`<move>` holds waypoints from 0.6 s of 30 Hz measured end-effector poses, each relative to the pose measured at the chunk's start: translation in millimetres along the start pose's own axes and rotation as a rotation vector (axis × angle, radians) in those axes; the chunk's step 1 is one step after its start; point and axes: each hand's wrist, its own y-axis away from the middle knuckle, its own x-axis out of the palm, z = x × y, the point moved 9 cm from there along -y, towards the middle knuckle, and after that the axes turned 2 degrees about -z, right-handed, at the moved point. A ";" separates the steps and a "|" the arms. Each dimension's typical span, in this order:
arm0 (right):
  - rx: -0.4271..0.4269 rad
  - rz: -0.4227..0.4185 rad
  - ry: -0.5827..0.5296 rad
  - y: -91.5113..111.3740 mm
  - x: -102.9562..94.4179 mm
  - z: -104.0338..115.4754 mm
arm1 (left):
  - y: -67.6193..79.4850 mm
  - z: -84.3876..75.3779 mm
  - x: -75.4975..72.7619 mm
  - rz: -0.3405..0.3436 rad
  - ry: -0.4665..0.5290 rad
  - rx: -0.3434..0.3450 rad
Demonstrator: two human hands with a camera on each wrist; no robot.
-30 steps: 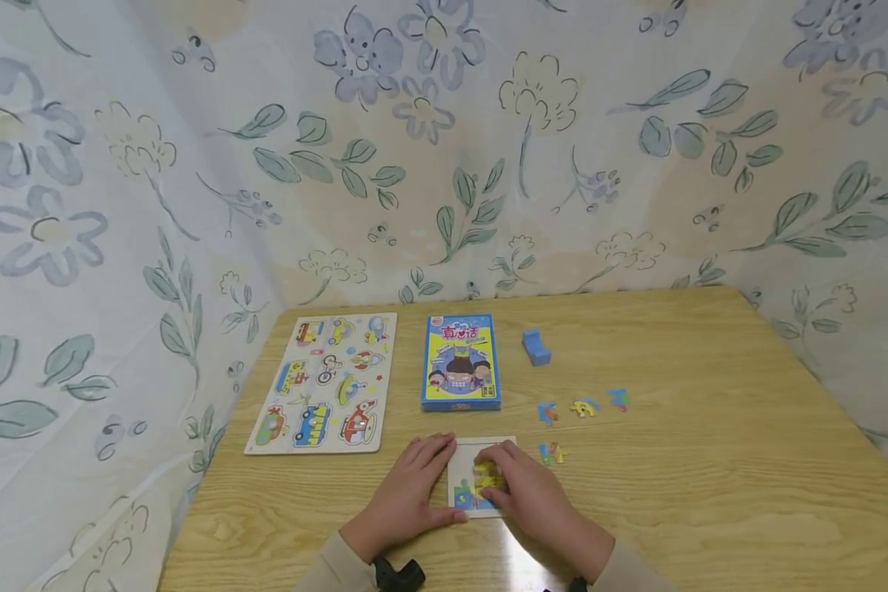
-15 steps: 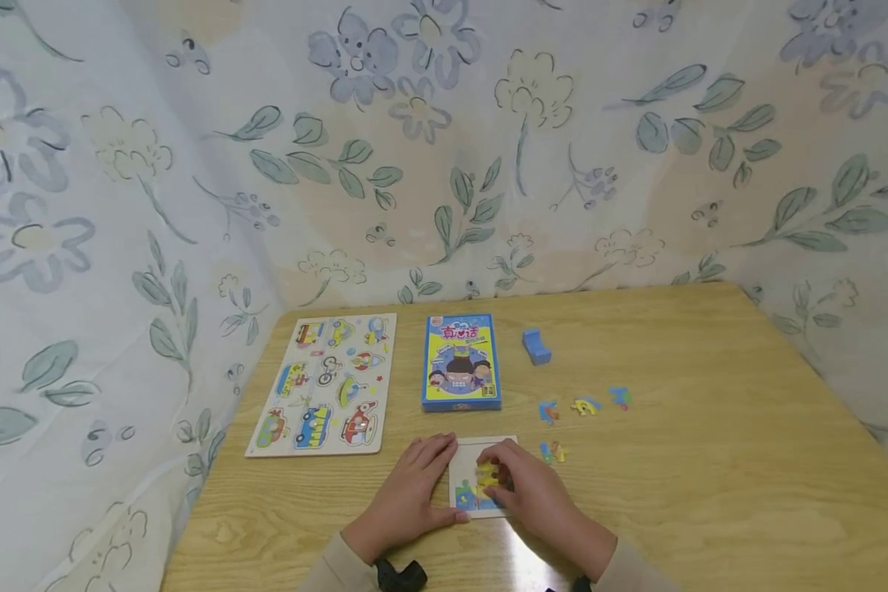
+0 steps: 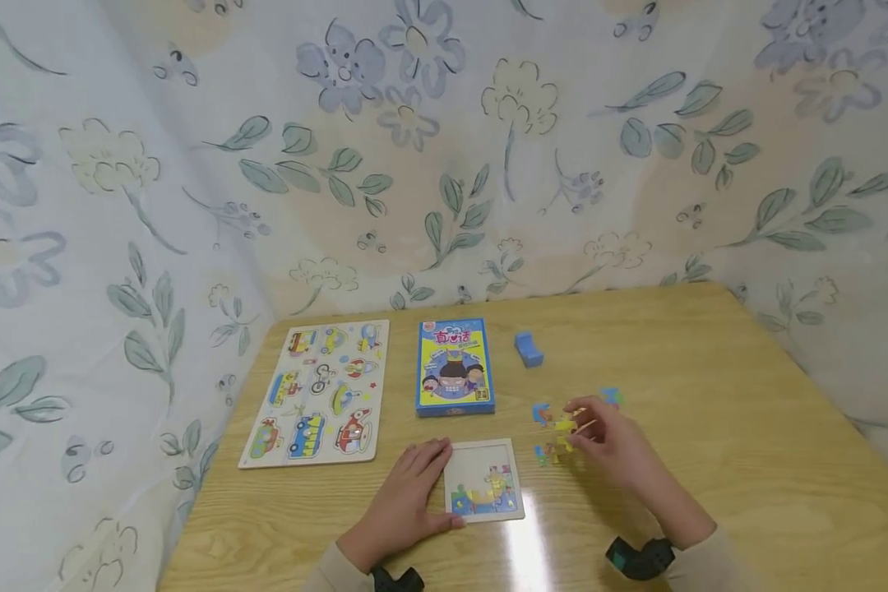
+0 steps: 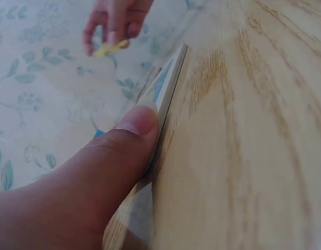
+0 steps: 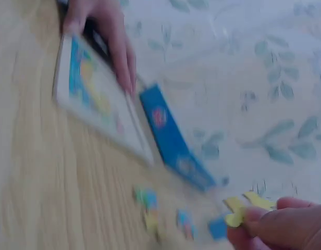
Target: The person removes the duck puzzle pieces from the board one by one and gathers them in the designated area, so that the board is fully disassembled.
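Observation:
My left hand [image 3: 407,493] rests along the left side of a small square puzzle tray [image 3: 474,460], fingers extended. Its thumb [image 4: 137,122] presses on the tray's near rim. Joined jigsaw pieces [image 3: 497,485] line the tray's bottom and right side; the upper left shows bare board. Above the table to the right, my right hand [image 3: 614,448] pinches a yellow jigsaw piece [image 5: 234,211] between thumb and fingers. Below and beside it lie loose pieces: a blue and orange one [image 3: 541,413], a blue and brown one [image 3: 546,454], and a blue-green one [image 3: 612,397]. My fingers partly cover this group.
Behind the tray lies a blue and yellow cartoon box [image 3: 455,366]. To its right sits a small blue block [image 3: 529,349]. A wooden vehicle puzzle board [image 3: 314,395] lies at the left. Floral cloth [image 3: 444,164] hangs behind the wooden table [image 3: 710,395].
My right hand has moved right from over the tray to the loose pieces, carrying the yellow piece. The joined pieces at the tray's right side are now uncovered. My left hand stays put.

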 end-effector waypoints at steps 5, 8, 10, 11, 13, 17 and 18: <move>0.081 0.020 0.145 6.7 -12.1 -33.0 | -0.8 0.3 -1.1 -0.012 0.012 -0.002; 0.090 0.031 0.234 9.8 -7.6 -41.3 | 0.0 0.2 -2.5 -0.017 0.016 -0.001; 0.084 0.022 0.292 12.2 -5.9 -42.5 | 0.2 -0.2 -2.7 -0.019 0.012 0.005; 0.080 0.020 0.317 13.6 -5.4 -42.3 | 0.2 -0.3 -2.6 -0.019 0.010 0.008; 0.071 0.022 0.354 15.9 -4.2 -40.9 | 0.0 -0.8 -2.3 -0.018 0.005 0.016; 0.070 0.029 0.380 18.6 -2.8 -39.2 | -0.7 -0.8 -1.2 -0.013 0.007 0.022; 0.075 0.026 0.384 18.8 -2.7 -39.6 | -1.0 -0.7 -1.0 -0.009 0.009 0.020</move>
